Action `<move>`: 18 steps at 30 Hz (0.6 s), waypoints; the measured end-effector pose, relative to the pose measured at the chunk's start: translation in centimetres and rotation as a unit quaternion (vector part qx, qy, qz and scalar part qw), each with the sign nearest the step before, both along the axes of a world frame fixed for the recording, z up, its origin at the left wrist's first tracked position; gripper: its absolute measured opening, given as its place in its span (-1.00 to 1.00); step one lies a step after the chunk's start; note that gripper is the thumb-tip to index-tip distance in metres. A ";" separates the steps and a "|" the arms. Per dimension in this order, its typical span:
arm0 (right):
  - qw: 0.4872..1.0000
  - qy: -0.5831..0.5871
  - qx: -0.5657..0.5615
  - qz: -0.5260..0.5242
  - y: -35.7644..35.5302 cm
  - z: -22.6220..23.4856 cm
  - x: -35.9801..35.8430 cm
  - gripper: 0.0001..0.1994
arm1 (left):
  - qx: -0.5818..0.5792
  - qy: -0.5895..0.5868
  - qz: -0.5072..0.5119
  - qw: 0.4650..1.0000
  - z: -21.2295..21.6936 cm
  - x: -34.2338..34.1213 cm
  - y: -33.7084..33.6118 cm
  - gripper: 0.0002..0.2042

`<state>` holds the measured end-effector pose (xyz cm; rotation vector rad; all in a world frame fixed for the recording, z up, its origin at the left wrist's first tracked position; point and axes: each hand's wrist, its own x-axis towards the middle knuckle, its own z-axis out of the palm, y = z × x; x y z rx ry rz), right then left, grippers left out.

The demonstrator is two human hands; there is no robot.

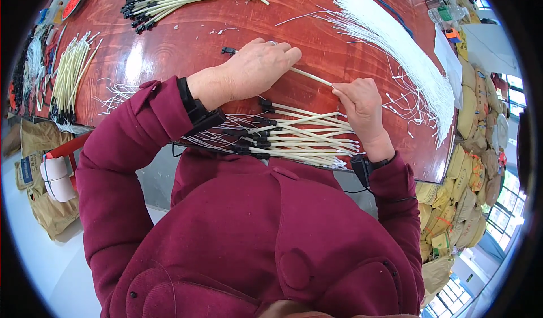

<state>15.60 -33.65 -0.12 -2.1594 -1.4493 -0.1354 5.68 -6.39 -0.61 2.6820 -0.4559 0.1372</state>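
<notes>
Left hand [257, 69] lies knuckles-up over one cream sleeved wire [311, 78], fingers closed on its black-capped end. Right hand [362, 106] pinches the other end, so the wire is stretched straight just beyond the pile of finished wires [294, 137] at the table edge [435, 171].

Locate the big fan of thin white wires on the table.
In the head view, the fan of thin white wires lies on the red table at upper right, beyond the right hand.
</notes>
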 end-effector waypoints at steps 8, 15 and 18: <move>1.000 0.009 0.005 0.006 0.4 0.1 -0.1 -0.86 | -0.074 0.024 0.001 0.997 0.1 0.0 -0.3 -0.92; 0.999 0.047 -0.001 -0.019 0.4 0.4 -0.4 -0.77 | -0.127 0.019 0.006 0.992 -0.3 0.1 -0.9 -0.91; 0.998 0.052 -0.001 0.019 0.7 -0.2 -0.4 -0.74 | -0.125 0.023 -0.011 0.992 0.0 0.3 -1.4 -0.90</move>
